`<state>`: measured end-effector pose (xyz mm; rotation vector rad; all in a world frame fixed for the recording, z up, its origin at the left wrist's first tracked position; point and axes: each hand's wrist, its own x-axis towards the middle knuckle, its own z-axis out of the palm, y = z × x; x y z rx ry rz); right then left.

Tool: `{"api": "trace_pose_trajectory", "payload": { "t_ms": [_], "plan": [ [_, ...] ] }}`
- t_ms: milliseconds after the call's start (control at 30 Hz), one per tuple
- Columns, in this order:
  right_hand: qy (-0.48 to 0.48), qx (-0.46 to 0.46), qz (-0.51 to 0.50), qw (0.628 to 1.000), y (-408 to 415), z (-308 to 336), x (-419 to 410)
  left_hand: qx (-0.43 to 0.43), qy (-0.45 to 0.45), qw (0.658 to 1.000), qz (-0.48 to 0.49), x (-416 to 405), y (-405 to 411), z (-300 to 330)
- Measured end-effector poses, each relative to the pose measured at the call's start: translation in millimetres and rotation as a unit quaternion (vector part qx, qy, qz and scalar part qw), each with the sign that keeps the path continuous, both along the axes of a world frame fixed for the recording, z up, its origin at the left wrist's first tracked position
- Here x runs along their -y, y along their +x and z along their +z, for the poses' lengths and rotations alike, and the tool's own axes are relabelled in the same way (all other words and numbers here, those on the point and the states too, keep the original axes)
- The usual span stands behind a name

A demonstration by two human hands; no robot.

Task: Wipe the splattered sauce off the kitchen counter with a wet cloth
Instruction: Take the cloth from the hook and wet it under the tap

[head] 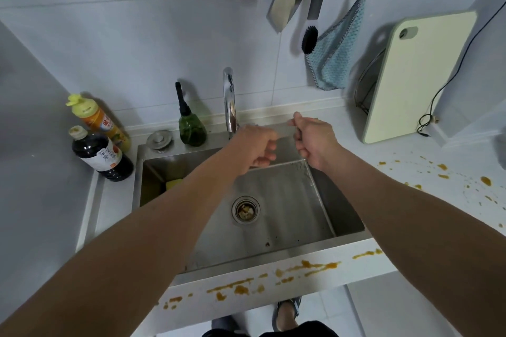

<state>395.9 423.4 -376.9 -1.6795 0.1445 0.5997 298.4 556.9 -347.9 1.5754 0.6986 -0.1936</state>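
Orange-brown sauce is splattered along the counter's front edge point(273, 279) and over the counter right of the sink point(486, 180). Over the back of the steel sink point(287, 230), just below the faucet point(229, 101), both hands hold a thin grey cloth point(286, 145) stretched flat between them. My left hand point(257, 150) grips its left side with curled fingers. My right hand point(315, 139) pinches its right side. Droplets show along the cloth's lower edge.
A blue towel point(336, 55) and knives hang on the wall rack. A pale cutting board point(419, 76) leans at the right. Bottles point(101, 156) and a green dispenser point(191, 128) stand left of the faucet. A yellow sponge point(174, 185) lies in the sink near the drain point(245, 209).
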Motion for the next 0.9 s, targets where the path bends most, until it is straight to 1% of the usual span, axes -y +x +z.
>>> {"api": "trace_pose_trajectory", "payload": {
  "t_ms": [100,200,267,300,333,367,400,433,467,500,533,567,600,633,667,700,733,767,800,833,867,900],
  "plan": [
    [-0.068,0.013,-0.003,0.998,-11,0,-13,-0.018,0.024,1.0,0.002,-1,3,0],
    [-0.086,0.01,-0.004,0.996,-21,-4,-23,-0.011,0.029,1.0,0.004,3,3,4],
    [-0.101,0.03,0.003,0.994,-28,-5,-28,-0.012,0.053,0.998,-0.022,10,2,10],
    [-0.133,0.049,0.032,0.989,-36,-2,-33,-0.014,0.069,0.997,-0.043,13,1,14],
    [-0.197,0.073,0.084,0.974,-45,3,-41,-0.017,0.083,0.994,-0.068,17,0,16],
    [-0.344,0.117,0.168,0.917,-57,9,-53,-0.019,0.09,0.991,-0.094,23,-1,20],
    [-0.517,0.152,0.236,0.809,-72,20,-66,-0.019,0.096,0.989,-0.113,29,0,21],
    [-0.62,0.15,0.254,0.727,-81,33,-80,-0.012,0.107,0.986,-0.127,36,4,19],
    [-0.649,0.123,0.256,0.705,-88,45,-86,-0.002,0.128,0.984,-0.125,44,9,15],
    [-0.674,0.124,0.251,0.683,-88,47,-87,0.004,0.152,0.983,-0.105,51,15,11],
    [-0.668,0.093,0.237,0.699,-86,50,-84,0.007,0.167,0.983,-0.079,59,19,8],
    [-0.673,0.122,0.21,0.699,-81,44,-80,0.012,0.161,0.986,-0.053,63,24,5],
    [-0.654,0.121,0.192,0.722,-80,43,-79,0.017,0.142,0.989,-0.036,64,25,4],
    [-0.66,0.142,0.216,0.706,-77,41,-75,0.026,0.119,0.992,-0.029,63,26,4],
    [-0.617,0.151,0.207,0.744,-76,39,-71,0.035,0.109,0.993,-0.023,62,26,4],
    [-0.612,0.138,0.184,0.757,-76,37,-70,0.039,0.105,0.994,-0.011,60,26,5],
    [-0.592,0.126,0.155,0.781,-80,42,-68,0.035,0.102,0.994,-0.001,59,26,4],
    [-0.581,0.137,0.184,0.781,-80,42,-66,0.041,0.091,0.995,0.019,58,24,6],
    [-0.543,0.128,0.178,0.81,-81,44,-62,0.045,0.071,0.996,0.034,59,24,4],
    [-0.509,0.18,0.182,0.822,-80,41,-64,0.049,0.063,0.995,0.054,59,25,1],
    [-0.442,0.151,0.135,0.874,-85,44,-57,0.05,0.061,0.995,0.068,60,24,0],
    [-0.401,0.163,0.115,0.894,-81,34,-50,0.054,0.06,0.993,0.088,61,28,-5]
  ]
}}
